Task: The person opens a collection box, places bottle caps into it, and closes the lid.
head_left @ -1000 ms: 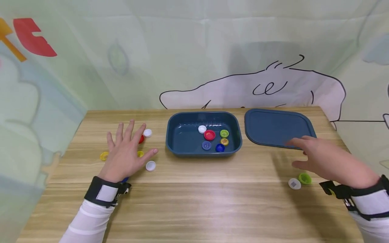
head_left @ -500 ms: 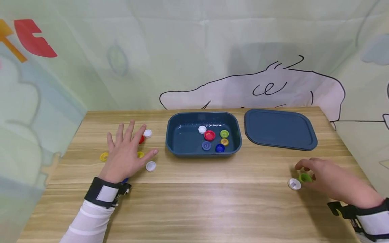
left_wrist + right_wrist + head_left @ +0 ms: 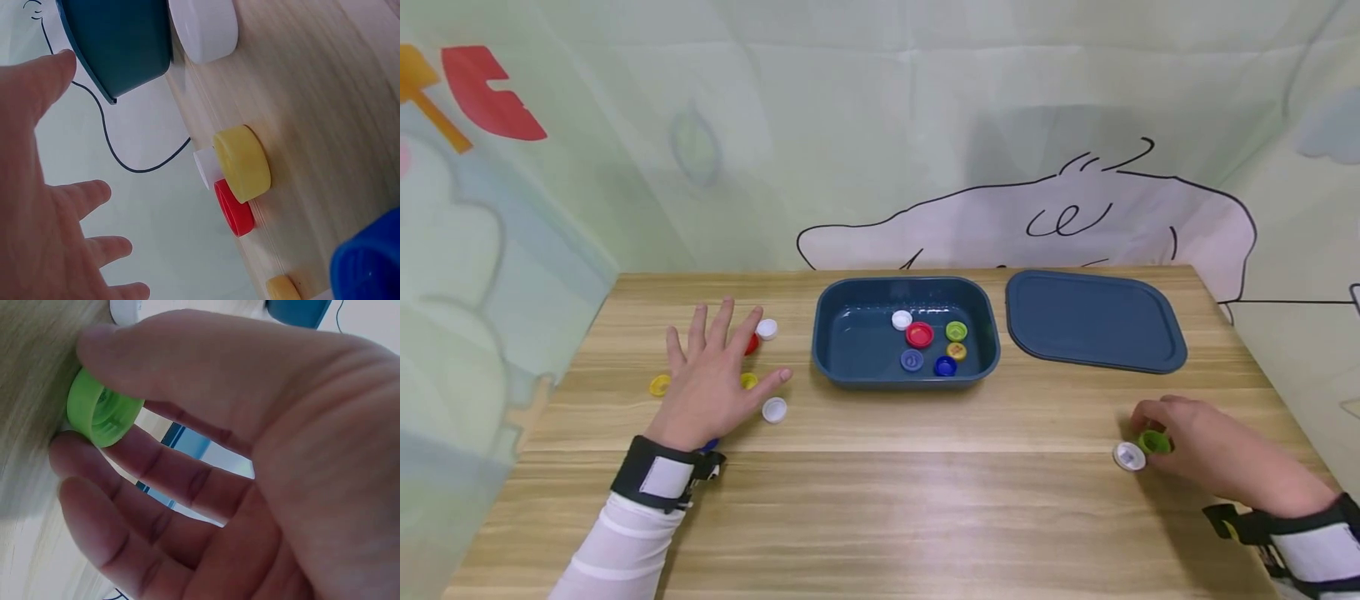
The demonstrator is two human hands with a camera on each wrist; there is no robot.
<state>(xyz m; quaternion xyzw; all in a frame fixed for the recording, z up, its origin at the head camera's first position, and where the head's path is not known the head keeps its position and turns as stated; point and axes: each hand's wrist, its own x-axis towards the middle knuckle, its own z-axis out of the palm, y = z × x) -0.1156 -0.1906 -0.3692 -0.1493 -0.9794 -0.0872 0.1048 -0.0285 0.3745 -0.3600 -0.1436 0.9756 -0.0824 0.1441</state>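
Note:
In the head view my right hand (image 3: 1213, 446) is at the table's right side, with thumb and curled fingers around a light green bottle cap (image 3: 1154, 442). The right wrist view shows this green cap (image 3: 103, 409) between thumb and fingers, resting on the wood. A white cap (image 3: 1129, 456) lies just left of it. My left hand (image 3: 711, 383) is held with spread fingers over several caps. Around it are a white cap (image 3: 774, 409), another white cap (image 3: 767, 329), a red cap (image 3: 234, 208), a yellow cap (image 3: 242, 164) and a blue cap (image 3: 369, 259); the hand partly hides some in the head view.
A dark blue tray (image 3: 842, 382) stands mid-table with several coloured caps in its right half. Its flat blue lid (image 3: 1093, 321) lies to the right. Another yellow cap (image 3: 659, 384) lies left of my left hand. A printed cloth backdrop (image 3: 865, 125) rises behind the table.
My right hand has come down from near the lid to the green cap, and its thumb and fingers have closed around it. The left hand stays in place.

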